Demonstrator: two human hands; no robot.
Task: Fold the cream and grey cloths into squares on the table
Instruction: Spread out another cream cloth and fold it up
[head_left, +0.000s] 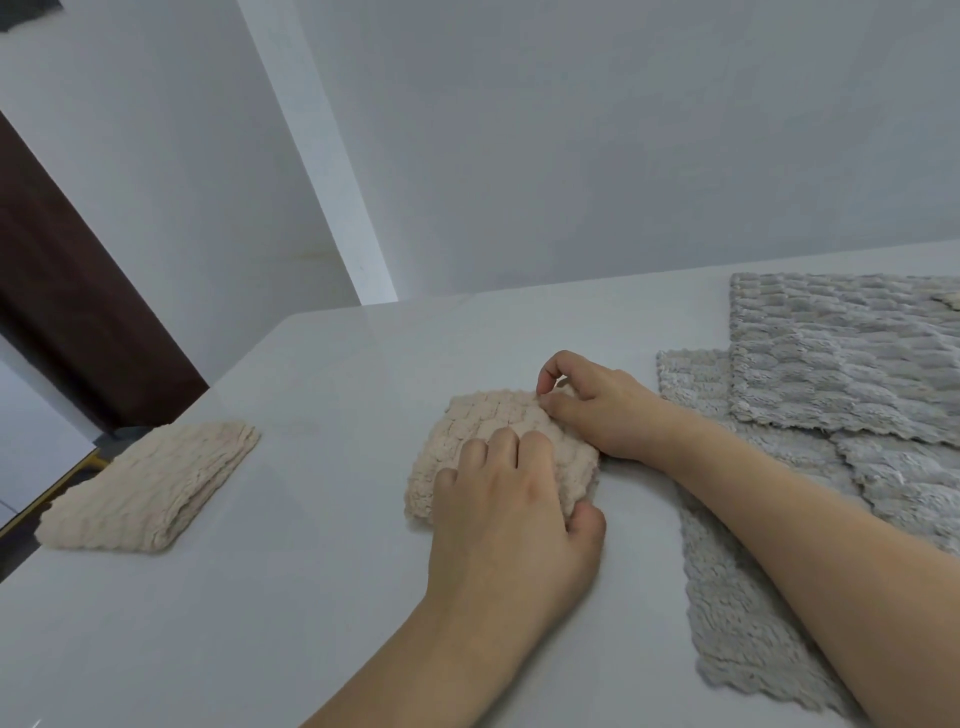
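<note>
A cream cloth (480, 426), folded small, lies in the middle of the white table (311, 597). My left hand (511, 514) presses on its near half, with the thumb hooked round its right edge. My right hand (597, 405) pinches its far right corner between thumb and fingers. A second cream cloth (150, 488) sits folded into a thick square at the table's left edge. Several grey cloths (841, 358) lie spread flat and overlapping on the right, with my right forearm resting across the lowest one (737, 623).
The table's left edge and rounded far corner drop off beside a dark brown door panel (67, 291). A pale wall (571, 145) stands close behind the table's far edge.
</note>
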